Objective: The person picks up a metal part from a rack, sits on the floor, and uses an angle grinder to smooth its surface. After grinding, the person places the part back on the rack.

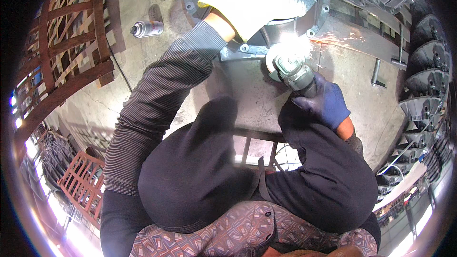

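Observation:
My right hand (328, 102), in a blue glove, is wrapped round the body of an angle grinder (301, 77). Its disc meets the near edge of a large grey metal casting (257, 52) with bolt holes round its rim. A bright glare hides the contact point, and orange sparks (338, 39) fly off to the right. My left hand (252, 4) wears a pale glove with a yellow cuff, bleached by the light. It lies across the casting with its fingers curled on an inner part; their exact hold is partly lost in the glare.
A spray can (147, 29) lies on the concrete floor to the left. Brown metal racks (71, 85) stand at far left, with a smaller reddish rack (83, 181) below. Dark castings (423, 81) are stacked along the right. Metal posts (376, 74) stick up near them.

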Demonstrator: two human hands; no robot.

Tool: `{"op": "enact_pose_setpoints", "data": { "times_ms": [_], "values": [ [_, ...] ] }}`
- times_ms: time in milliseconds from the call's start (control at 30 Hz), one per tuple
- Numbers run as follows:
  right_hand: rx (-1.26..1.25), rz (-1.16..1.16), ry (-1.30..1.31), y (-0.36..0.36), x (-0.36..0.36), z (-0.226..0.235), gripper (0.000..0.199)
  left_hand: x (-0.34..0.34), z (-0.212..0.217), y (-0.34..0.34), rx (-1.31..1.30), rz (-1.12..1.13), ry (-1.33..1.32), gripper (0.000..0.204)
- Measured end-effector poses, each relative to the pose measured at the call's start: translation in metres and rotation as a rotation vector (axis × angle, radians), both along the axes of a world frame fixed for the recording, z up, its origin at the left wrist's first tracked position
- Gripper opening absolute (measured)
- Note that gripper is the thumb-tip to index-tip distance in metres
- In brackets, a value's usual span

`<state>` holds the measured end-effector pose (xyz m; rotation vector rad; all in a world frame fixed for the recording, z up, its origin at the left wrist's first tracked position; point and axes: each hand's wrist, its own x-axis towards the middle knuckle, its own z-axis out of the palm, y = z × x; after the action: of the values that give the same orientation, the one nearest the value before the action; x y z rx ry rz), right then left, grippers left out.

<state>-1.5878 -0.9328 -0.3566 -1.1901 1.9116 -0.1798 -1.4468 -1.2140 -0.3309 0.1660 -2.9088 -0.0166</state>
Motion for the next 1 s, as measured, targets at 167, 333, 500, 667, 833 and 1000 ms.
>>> {"op": "enact_pose_setpoints", "data": {
  "times_ms": [167, 333, 500, 667, 833, 1000],
  "values": [
    [0.029, -0.025, 0.024, 0.005, -0.002, 0.002, 0.086, 0.0, 0.008, 0.002, 0.027, 0.001, 0.014, 0.022],
    [-0.061, -0.072, 0.002, 0.011, -0.006, 0.004, 0.086, 0.003, -0.002, 0.0, 0.031, 0.013, -0.118, 0.026],
    [-0.012, -0.026, -0.034, 0.006, -0.004, -0.002, 0.089, 0.007, -0.033, -0.005, -0.123, 0.066, -0.11, 0.029],
    [0.04, -0.025, 0.005, 0.003, -0.002, -0.002, 0.087, 0.004, -0.044, -0.006, -0.046, 0.142, -0.18, 0.031],
    [-0.034, -0.12, -0.018, 0.015, -0.011, 0.007, 0.085, 0.011, -0.039, -0.016, -0.037, -0.041, 0.016, 0.046],
    [-0.05, -0.175, -0.069, 0.033, -0.02, 0.009, 0.085, 0.026, -0.041, -0.041, -0.065, -0.092, -0.214, 0.028]
  ]
}}
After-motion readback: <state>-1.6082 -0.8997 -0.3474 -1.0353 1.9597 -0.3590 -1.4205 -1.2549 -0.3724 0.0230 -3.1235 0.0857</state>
